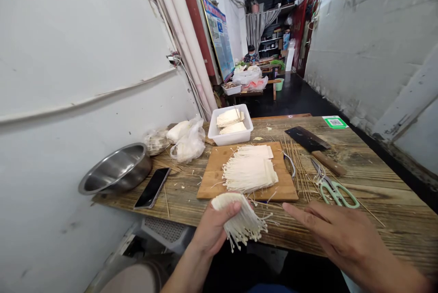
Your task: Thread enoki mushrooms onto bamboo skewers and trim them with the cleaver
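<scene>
My left hand (214, 231) is closed around a bundle of white enoki mushrooms (239, 220), held at the near edge of the wooden table (376, 192). My right hand (328, 229) hovers just to the right of the bundle with its fingers stretched out flat, holding nothing. Right behind both hands lies a wooden cutting board (212, 176) with flat beige tofu-skin sheets and more enoki (249, 170) laid on it.
A white tub (231, 137) of tofu sheets stands behind the board. A cleaver (310, 142), green-handled scissors (337, 192) and several bamboo skewers (299, 165) lie to the right. A phone (152, 187), steel bowl (116, 172) and plastic bags (188, 140) sit left. A person sits far back.
</scene>
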`<state>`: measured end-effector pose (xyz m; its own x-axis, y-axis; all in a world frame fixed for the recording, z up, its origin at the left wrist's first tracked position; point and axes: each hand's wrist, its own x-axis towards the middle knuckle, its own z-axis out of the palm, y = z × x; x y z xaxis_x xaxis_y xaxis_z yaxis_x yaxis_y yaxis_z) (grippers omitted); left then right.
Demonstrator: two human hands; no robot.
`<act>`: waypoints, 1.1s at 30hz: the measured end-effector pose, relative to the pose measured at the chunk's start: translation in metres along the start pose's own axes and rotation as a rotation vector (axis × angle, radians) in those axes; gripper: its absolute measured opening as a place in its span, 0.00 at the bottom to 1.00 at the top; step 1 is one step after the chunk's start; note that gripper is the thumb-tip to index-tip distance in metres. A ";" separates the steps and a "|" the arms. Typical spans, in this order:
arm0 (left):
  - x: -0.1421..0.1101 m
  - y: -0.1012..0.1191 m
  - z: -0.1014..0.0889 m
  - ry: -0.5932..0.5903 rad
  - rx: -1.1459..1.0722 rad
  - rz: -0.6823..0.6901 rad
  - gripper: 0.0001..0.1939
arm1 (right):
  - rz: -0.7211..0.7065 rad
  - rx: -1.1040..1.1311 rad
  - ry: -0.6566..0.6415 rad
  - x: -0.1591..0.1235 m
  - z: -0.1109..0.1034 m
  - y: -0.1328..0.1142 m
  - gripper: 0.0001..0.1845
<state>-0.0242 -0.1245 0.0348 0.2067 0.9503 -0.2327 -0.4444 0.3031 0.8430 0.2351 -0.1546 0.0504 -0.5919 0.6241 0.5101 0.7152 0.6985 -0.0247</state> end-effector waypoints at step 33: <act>-0.003 0.002 0.002 -0.012 0.119 -0.024 0.14 | 0.028 -0.020 -0.071 -0.013 -0.003 -0.001 0.36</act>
<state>-0.0241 -0.1273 0.0378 0.2269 0.9416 -0.2487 -0.3326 0.3149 0.8889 0.2432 -0.1642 0.0463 -0.5962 0.6670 0.4469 0.7386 0.6738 -0.0204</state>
